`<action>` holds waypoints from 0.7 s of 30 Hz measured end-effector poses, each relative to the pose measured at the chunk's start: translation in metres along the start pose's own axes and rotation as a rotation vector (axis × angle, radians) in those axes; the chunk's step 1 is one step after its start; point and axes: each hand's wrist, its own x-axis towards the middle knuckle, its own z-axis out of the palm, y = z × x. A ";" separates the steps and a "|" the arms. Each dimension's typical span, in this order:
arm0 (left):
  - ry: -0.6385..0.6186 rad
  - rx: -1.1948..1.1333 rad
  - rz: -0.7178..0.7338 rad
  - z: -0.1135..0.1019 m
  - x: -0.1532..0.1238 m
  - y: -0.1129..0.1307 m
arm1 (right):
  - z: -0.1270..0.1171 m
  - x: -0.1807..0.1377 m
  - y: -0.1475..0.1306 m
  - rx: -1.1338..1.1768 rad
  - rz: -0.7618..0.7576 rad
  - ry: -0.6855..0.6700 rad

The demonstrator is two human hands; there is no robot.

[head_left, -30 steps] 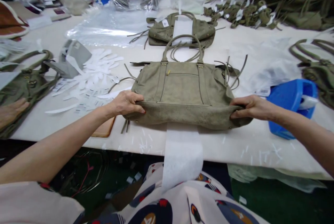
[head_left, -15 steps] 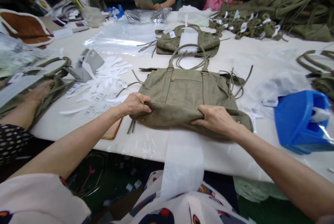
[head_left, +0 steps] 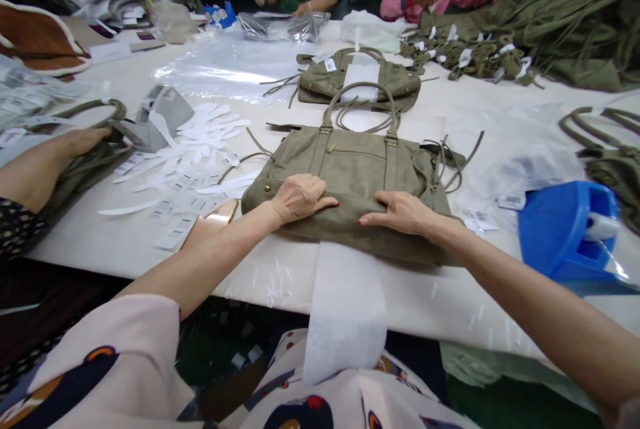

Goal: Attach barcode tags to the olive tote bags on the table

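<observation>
An olive-green handbag (head_left: 355,165) lies flat in front of me, its handles pointing away and its bottom edge towards me. My left hand (head_left: 303,199) is closed on the bottom part, left of the middle, with the fingers curled and the thumb pointing right. Gripping the same edge right of the middle is my right hand (head_left: 407,212), its thumb pointing left. Bag material bunches slightly between the two thumbs. From under the bag a strip of white paper (head_left: 347,302) hangs over the table edge towards my lap.
Behind it lies another olive bag (head_left: 313,85) wrapped with a white band. Paper tags (head_left: 200,142) and a grey tape dispenser (head_left: 163,115) are at left, beside a co-worker's hand (head_left: 83,142). A blue dispenser (head_left: 560,235) stands at right. Clear plastic bags (head_left: 225,65) lie further back.
My left hand has shifted right along the handbag's bottom edge, closer to my right hand. The bag's left corner, formerly pulled up, now lies flatter. Across the table, a co-worker's brown sheet is lowered.
</observation>
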 end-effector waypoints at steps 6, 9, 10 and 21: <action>-0.015 0.077 -0.016 0.032 0.012 -0.018 | 0.023 0.031 0.004 -0.125 0.087 0.036; -0.065 0.056 0.016 0.024 0.006 -0.016 | 0.032 0.028 0.006 -0.159 0.040 0.098; -0.068 0.056 0.013 0.019 0.002 -0.015 | 0.033 0.026 0.007 -0.162 0.020 0.118; -0.057 0.042 -0.164 0.035 -0.017 -0.014 | 0.014 -0.004 -0.004 -0.257 -0.036 0.130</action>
